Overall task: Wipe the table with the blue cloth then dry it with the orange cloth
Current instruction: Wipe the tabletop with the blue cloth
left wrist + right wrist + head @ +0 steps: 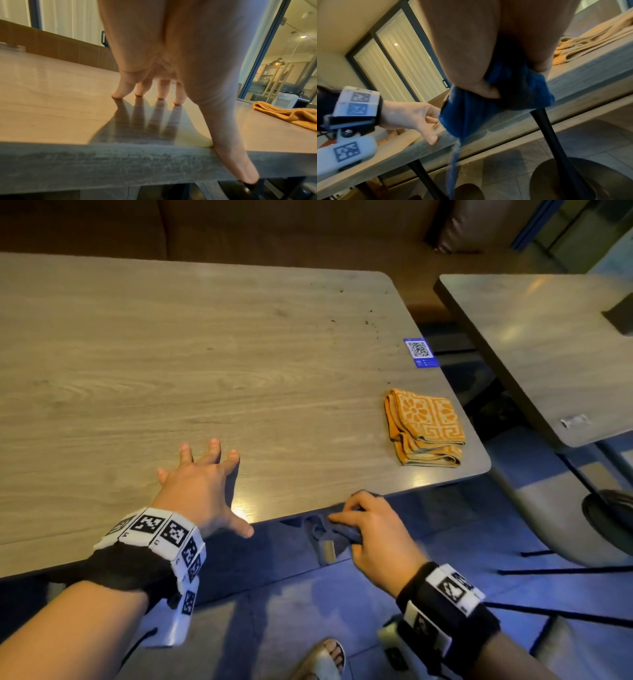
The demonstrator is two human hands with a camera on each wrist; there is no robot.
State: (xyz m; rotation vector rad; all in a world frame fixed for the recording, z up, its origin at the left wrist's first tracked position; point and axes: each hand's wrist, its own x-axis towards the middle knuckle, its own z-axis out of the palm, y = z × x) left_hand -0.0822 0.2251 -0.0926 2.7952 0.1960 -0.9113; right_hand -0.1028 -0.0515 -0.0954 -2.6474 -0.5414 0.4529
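My right hand grips the bunched blue cloth just off the table's near edge; in the right wrist view the blue cloth hangs below my fingers against the edge. My left hand rests on the wooden table with spread straight fingers, fingertips touching the top and the thumb over the near edge. The folded orange cloth with a white pattern lies near the table's right front corner, also seen as the orange cloth and the orange cloth.
Dark crumbs are scattered at the table's far right. A blue QR card lies at the right edge. A second table stands to the right across a gap, with a round pedestal base on the floor. A brown bench runs behind.
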